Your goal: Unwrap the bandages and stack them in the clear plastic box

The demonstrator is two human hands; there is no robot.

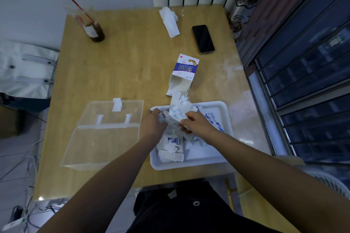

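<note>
My left hand [154, 124] and right hand [197, 123] pinch a wrapped bandage [177, 114] over the tray [189, 165], clear box [102, 138] beside

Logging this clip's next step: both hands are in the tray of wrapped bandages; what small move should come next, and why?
Probably pull the wrapper apart on the bandage held between the left hand and right hand over the tray. It looks still wrapped, and the open clear box beside it seems empty, so nothing is ready to stack.

box [102, 134] left of tray [217, 159], phone [203, 39] behind
</note>
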